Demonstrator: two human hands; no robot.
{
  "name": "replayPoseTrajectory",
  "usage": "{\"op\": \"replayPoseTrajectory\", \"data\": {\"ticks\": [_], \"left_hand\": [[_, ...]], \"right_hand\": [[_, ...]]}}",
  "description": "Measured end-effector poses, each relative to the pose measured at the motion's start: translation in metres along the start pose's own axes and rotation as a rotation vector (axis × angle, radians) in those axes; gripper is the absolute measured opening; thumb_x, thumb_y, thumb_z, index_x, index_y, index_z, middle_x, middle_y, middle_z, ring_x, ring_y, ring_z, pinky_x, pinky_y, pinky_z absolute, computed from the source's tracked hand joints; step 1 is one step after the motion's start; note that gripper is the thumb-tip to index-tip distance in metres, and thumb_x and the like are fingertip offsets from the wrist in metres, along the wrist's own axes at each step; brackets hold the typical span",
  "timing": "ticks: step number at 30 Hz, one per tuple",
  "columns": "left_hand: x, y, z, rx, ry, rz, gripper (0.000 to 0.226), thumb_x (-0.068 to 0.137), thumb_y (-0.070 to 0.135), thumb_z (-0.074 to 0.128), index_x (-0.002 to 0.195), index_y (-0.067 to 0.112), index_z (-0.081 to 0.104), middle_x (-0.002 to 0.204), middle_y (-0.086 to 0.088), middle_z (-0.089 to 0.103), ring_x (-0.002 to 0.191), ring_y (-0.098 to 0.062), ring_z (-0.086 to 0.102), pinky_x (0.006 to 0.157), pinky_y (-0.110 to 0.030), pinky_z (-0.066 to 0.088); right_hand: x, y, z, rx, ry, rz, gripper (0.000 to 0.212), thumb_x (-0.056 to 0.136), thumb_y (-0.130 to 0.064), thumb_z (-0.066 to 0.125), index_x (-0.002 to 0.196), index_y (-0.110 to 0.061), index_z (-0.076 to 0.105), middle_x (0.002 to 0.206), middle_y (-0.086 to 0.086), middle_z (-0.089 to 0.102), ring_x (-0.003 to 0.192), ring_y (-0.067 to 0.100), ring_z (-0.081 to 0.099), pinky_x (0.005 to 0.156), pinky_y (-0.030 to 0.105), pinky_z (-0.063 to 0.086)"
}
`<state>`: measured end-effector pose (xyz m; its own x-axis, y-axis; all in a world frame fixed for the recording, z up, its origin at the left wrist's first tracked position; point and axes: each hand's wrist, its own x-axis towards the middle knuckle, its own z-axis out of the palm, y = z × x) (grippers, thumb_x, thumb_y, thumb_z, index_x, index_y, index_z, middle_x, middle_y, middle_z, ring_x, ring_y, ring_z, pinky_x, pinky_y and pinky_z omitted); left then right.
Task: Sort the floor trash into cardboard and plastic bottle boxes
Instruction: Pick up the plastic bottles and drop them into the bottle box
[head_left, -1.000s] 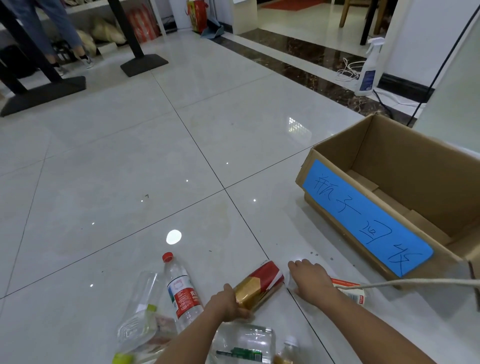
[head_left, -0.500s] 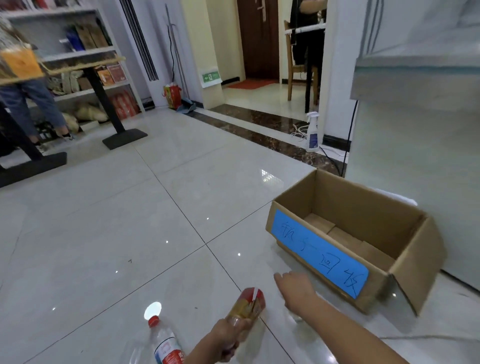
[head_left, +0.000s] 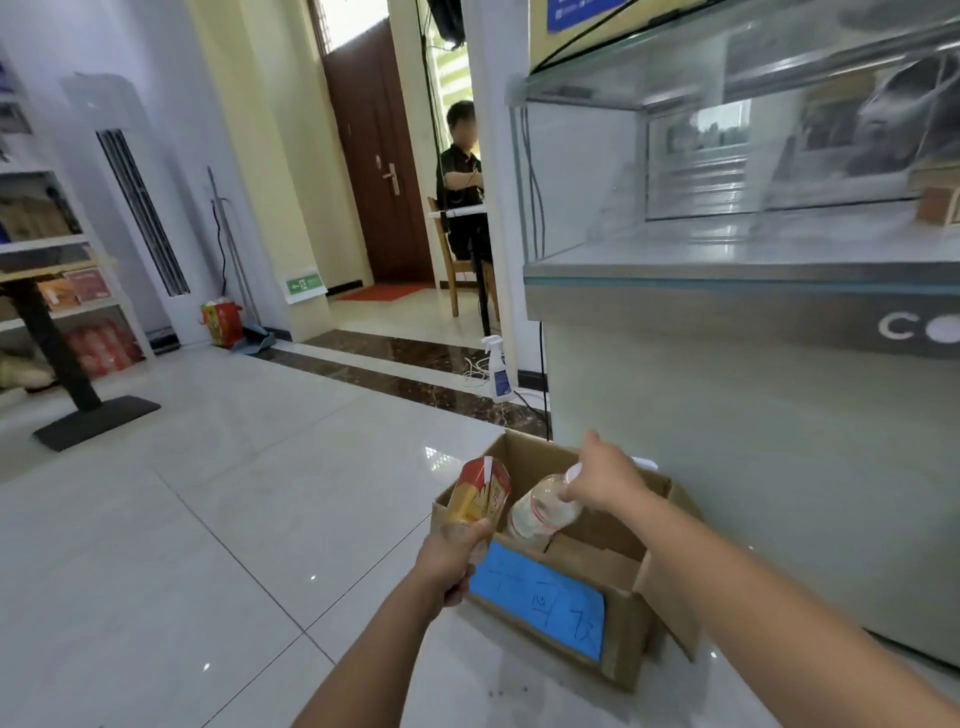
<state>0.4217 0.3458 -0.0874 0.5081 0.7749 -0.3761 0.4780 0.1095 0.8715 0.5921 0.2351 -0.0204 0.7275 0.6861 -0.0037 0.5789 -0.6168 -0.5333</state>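
An open cardboard box with a blue handwritten label stands on the floor against a steel counter. My right hand is shut on the neck of a clear plastic bottle, which hangs tilted over the box's opening. My left hand grips the lower end of a red and gold carton, held upright at the box's near left corner. The other trash on the floor is out of frame.
A steel and glass display counter rises directly behind the box. A spray bottle and cables lie near its left corner. A black table base and shelves stand at the left. A person sits on a chair in the doorway.
Both hands rose from the floor with their objects. The right hand came up holding the bottle over the box; the left lifted the carton. The view tilted up and the floor trash left the frame.
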Motion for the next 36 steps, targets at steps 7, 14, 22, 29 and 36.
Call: {"op": "replayPoseTrajectory", "data": {"ticks": [7,14,22,29,36], "left_hand": [[0.025,0.0,0.093,0.095,-0.133,0.033,0.034,0.092,0.049,0.052,0.096,0.015,0.051,0.064,-0.001,0.046,0.047,-0.009,0.041,0.041,-0.018,0.034],[0.044,-0.016,0.136,0.115,-0.19,-0.019,0.034,0.094,0.045,0.051,0.101,0.012,0.049,0.061,-0.001,0.043,0.043,-0.008,0.037,0.039,-0.014,0.028],[0.083,0.013,0.128,0.248,-0.103,0.09,0.05,0.092,0.039,0.057,0.121,0.01,0.027,0.111,-0.012,0.056,0.09,-0.021,0.062,0.064,-0.029,0.052],[0.1,0.011,0.139,0.757,-0.018,0.161,0.075,0.098,0.033,0.045,0.15,0.001,0.003,0.152,-0.018,0.024,0.141,-0.035,0.022,0.117,-0.042,0.022],[0.105,-0.042,0.106,1.07,0.07,0.218,0.066,0.103,0.025,0.027,0.152,0.008,-0.014,0.161,-0.006,-0.017,0.148,-0.025,-0.017,0.12,-0.043,-0.003]], "right_hand": [[-0.004,0.074,0.036,1.207,0.244,0.748,0.037,0.081,-0.006,0.069,0.114,0.0,0.052,0.079,0.012,0.051,0.066,0.027,0.053,0.042,0.028,0.048],[0.013,0.09,0.055,1.213,0.164,0.748,0.032,0.081,-0.006,0.073,0.089,-0.004,0.042,0.087,0.016,0.051,0.093,0.033,0.056,0.087,0.046,0.054],[0.046,0.092,0.095,1.098,0.078,0.661,0.038,0.084,-0.012,0.071,0.117,0.001,0.055,0.098,0.015,0.056,0.095,0.032,0.058,0.095,0.046,0.051],[0.076,0.099,0.132,0.851,-0.103,0.615,0.04,0.086,-0.019,0.061,0.12,0.001,0.056,0.115,0.018,0.061,0.095,0.03,0.061,0.064,0.031,0.053],[0.049,0.079,0.156,0.062,-0.229,0.133,0.062,0.101,-0.035,0.035,0.153,-0.007,0.013,0.161,0.012,0.002,0.149,0.027,0.003,0.121,0.037,0.009]]}}
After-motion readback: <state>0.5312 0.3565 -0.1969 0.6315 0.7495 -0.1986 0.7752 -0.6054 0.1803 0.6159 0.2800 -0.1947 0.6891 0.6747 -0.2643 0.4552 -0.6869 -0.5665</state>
